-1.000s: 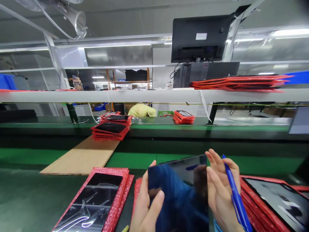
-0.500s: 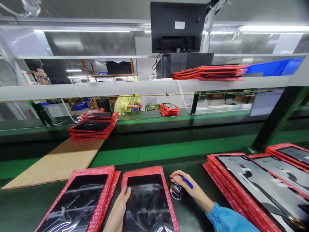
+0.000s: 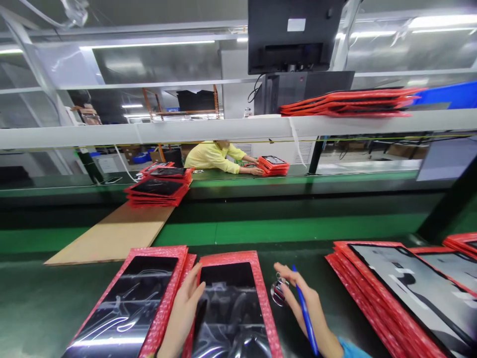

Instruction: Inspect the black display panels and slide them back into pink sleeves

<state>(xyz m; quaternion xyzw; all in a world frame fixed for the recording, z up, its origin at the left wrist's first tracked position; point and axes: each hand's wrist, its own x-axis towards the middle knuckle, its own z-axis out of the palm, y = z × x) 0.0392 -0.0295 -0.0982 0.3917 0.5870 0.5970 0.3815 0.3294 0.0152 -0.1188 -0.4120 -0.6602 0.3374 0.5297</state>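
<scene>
A dark glass panel (image 3: 227, 303) lies on a red bubble-wrap sheet (image 3: 261, 293) in front of me. My left hand (image 3: 184, 311) rests flat on the panel's left edge, fingers stretched out. My right hand (image 3: 303, 303) holds a blue pen (image 3: 305, 315) and its fingertips touch a small shiny round object (image 3: 278, 292) on the dark bench just right of the panel. A second panel on red wrap (image 3: 130, 303) lies to the left.
Stacked panels in red wrap (image 3: 402, 293) lie at the right. A wooden board (image 3: 115, 233) crosses the green belt (image 3: 298, 229). Across the line a person in yellow (image 3: 212, 155) reaches to a red stack (image 3: 274, 165). Another stack (image 3: 158, 191) sits far left; a monitor (image 3: 294, 32) hangs above.
A second ago both hands held the panel up, tilted toward me. It now lies flat on the red wrap, and my right hand has moved to the small shiny object.
</scene>
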